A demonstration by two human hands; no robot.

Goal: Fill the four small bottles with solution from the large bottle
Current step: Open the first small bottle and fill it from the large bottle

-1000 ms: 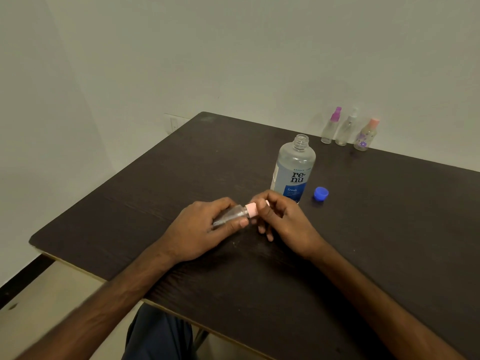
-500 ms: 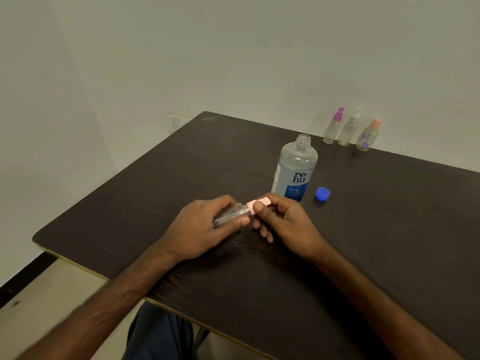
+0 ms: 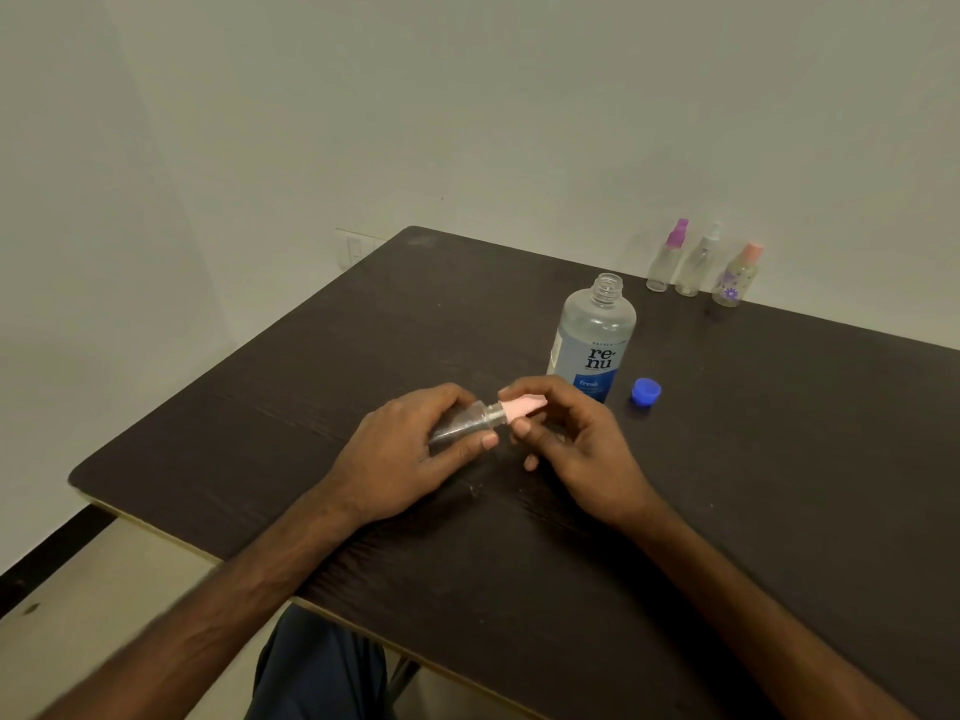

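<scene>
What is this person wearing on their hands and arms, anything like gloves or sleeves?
Nothing that shows. The left hand and right hand are bare, with no gloves, rings or watch. The left forearm and right forearm are bare too, with no sleeves in view. The only clothing visible is dark blue cloth over the lap.

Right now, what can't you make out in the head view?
- Fill of the small bottle: the left hand wraps most of its body.
- Whether the pink cap is threaded on or loose: the right hand pinches it and covers part of it.
- Contents of the three far bottles: too small.
- Base of the large bottle: behind the right hand; liquid level unclear.
</scene>
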